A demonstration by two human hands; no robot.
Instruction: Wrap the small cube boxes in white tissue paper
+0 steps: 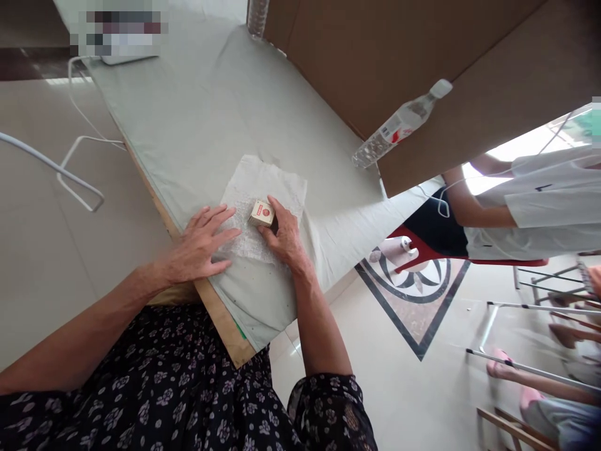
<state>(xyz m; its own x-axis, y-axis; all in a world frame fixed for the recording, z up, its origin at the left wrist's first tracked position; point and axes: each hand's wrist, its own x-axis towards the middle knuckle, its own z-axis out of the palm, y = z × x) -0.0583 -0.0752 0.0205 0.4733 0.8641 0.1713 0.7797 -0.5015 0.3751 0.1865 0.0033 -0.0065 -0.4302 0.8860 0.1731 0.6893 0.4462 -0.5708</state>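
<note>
A small cream-coloured box with red print on its top sits on a thin white tissue. My right hand grips the box from its right side, with the thumb at the near edge and the fingers at the far edge. Flat on the tissue's left part and the cloth lies my left hand, its fingers spread. It is apart from the box and holds nothing. Under the tissue is a pale green tablecloth.
A clear plastic bottle stands beside a large brown cardboard partition. The wooden table edge runs close to my body. White cables hang at the left. A person in a white shirt sits beyond the partition.
</note>
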